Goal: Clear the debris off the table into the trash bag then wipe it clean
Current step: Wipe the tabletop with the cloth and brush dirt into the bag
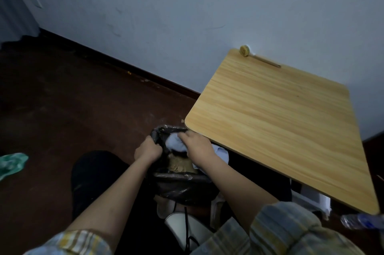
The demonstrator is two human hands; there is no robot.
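a small brush (245, 51) with a thin stick handle lies against the wall (187, 5). a green cloth (11, 163) lies on the dark floor (62, 98), far from that wall. a plastic bottle (361, 221) lies farther still.

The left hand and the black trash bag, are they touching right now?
Touching. The head view shows the left hand closed around the rim of the black trash bag, its fingers curled over the plastic edge with no gap.
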